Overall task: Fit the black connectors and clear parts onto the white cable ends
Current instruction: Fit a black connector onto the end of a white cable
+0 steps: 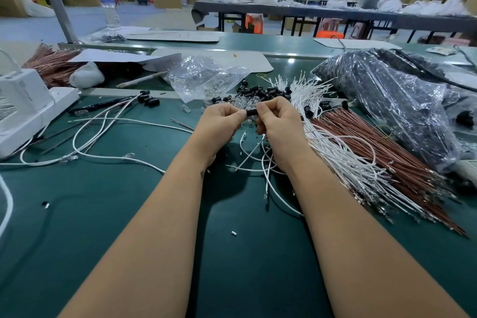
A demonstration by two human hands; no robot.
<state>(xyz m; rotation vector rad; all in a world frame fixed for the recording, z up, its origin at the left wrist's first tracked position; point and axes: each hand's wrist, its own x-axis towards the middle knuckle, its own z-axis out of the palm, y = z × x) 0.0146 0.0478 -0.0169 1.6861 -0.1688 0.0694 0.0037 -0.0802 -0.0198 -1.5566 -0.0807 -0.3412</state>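
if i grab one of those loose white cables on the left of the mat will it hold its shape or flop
Probably flop: the white cables lie in slack loops and curves on the green mat, so they look thin and limp. Likely light too. The black connectors at their far ends may drag or swing when lifted.

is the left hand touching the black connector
Touching. The head view shows the left hand pinching one end of the black connector at its fingertips, while the right hand grips the other end.
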